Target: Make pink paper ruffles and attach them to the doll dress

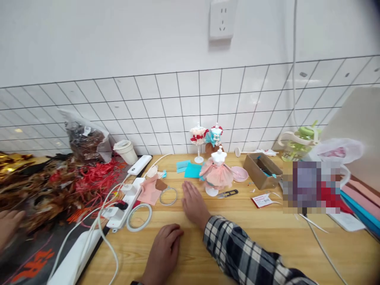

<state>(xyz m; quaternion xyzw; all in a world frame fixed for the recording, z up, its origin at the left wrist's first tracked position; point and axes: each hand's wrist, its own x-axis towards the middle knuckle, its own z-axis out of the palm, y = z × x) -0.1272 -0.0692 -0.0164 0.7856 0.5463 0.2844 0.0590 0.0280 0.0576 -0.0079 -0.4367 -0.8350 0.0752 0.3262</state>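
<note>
My right hand [194, 204], in a plaid sleeve, lies flat and open on the wooden table [267, 237], fingers stretched out. It holds nothing. Just beyond its fingertips lie teal paper pieces [191, 170]. To its right a small mannequin in a pink dress [218, 174] stands, with black thread snips [227, 194] beside it. A metal ring [168, 196] and a pink cloth piece [150, 190] lie to its left. My left hand [163, 249] rests palm down near the front edge, fingers loosely bent, nothing in it. A white tape ring [139, 217] lies to its upper left.
Two more dressed mannequins [208, 136] stand by the tiled wall. A pink bowl [240, 173], cardboard box [263, 170], red packet [263, 200] and green bottle [299, 142] sit right. A power strip [124, 202] with cables, red strands [97, 174] and another person's hand [8, 227] are left.
</note>
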